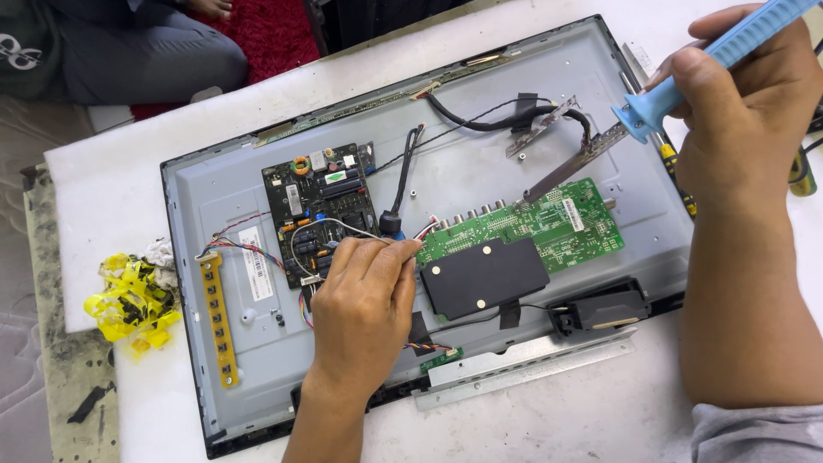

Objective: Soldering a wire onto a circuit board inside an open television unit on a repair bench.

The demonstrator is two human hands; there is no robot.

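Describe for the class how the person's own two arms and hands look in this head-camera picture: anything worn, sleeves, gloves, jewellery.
Both hands are bare: no gloves, rings or watch show on the left hand or the right hand. The left forearm is uncovered all the way to the picture's lower edge. The right forearm is bare too, until a grey sleeve of soft fabric, pushed up the arm, begins at the bottom right corner.
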